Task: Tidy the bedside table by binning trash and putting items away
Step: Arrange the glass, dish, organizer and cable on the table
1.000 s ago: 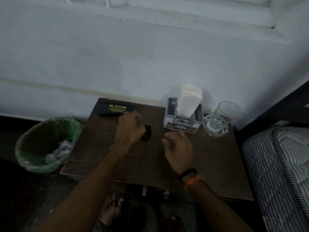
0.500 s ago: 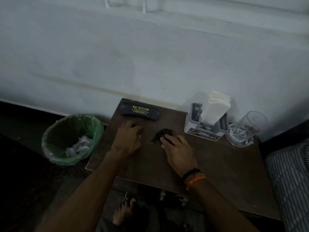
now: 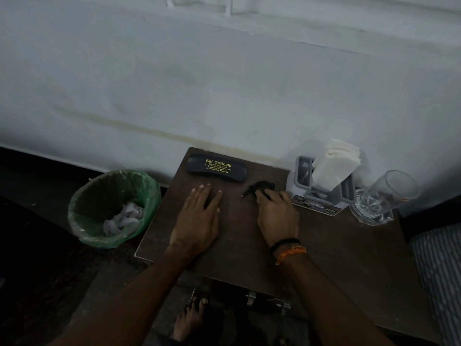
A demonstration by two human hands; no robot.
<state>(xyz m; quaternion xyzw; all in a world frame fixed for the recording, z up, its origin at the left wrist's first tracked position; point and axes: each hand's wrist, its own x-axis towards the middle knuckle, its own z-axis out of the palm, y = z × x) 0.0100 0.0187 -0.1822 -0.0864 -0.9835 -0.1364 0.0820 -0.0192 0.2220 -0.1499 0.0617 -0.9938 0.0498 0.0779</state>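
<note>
Dark folded glasses (image 3: 262,188) pinched by right hand (image 3: 277,216) fingers; left hand (image 3: 199,221) flat, fingers straight, on worktop (image 3: 336,245).

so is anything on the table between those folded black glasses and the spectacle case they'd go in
Nothing visible: the folded black glasses, under the right hand's fingers, lie just right of the spectacle case, with only bare table between. The left hand rests flat nearer the camera.

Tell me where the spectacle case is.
The spectacle case lies at the table's back left corner by the wall, just beyond the flat left hand.
</note>
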